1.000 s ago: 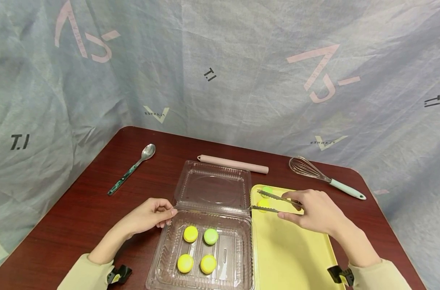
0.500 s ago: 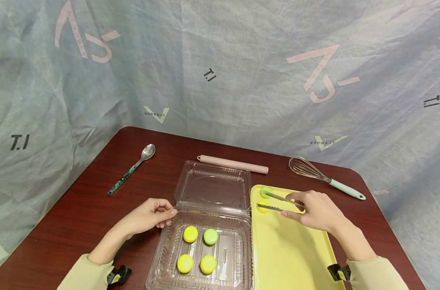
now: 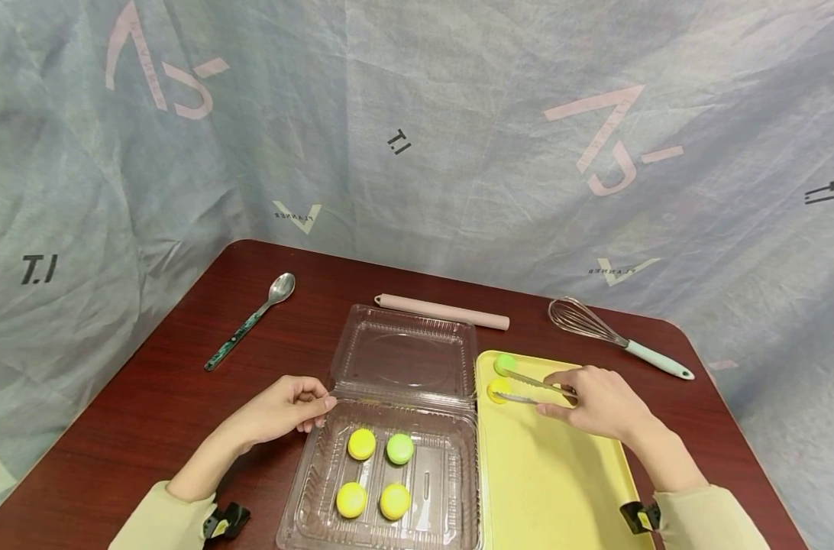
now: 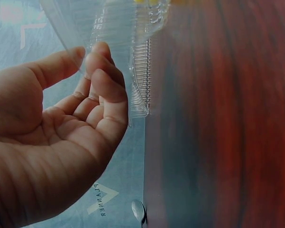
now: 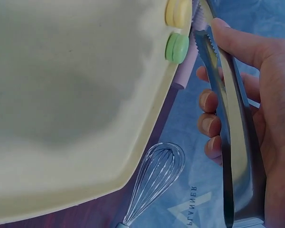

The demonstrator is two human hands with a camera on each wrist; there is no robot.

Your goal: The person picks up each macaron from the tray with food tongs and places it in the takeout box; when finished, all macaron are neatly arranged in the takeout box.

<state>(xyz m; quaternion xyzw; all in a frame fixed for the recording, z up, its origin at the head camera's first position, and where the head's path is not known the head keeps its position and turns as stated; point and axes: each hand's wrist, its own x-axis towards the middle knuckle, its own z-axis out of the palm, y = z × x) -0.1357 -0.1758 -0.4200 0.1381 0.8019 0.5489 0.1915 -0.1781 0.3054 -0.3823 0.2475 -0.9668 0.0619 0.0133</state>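
Note:
My left hand (image 3: pixel 289 406) pinches the left edge of a clear plastic clamshell box (image 3: pixel 417 416) between thumb and fingers; in the left wrist view the thumb and fingertips meet at the thin plastic rim. Inside the box lie several macarons: a green macaron (image 3: pixel 399 448) and yellow ones. On the yellow tray (image 3: pixel 554 489) to the right sit another green macaron (image 3: pixel 505 363) and a yellow macaron (image 3: pixel 496 388). My right hand (image 3: pixel 599 401) holds metal tongs (image 5: pixel 227 114) with jaws parted. In the head view the serrated tips overlap the tray's two macarons; the right wrist view shows these macarons whole.
Behind the box lies a pink rolling pin (image 3: pixel 444 311). A whisk (image 3: pixel 619 336) rests beyond the tray at the back right, and a spoon (image 3: pixel 248 325) at the back left. A grey curtain (image 3: pixel 417 191) hangs behind the dark red table (image 3: pixel 163 397).
The tongs have shifted right, so their tips no longer reach past the tray macarons, and their jaws have narrowed. My left hand and the box have stayed put.

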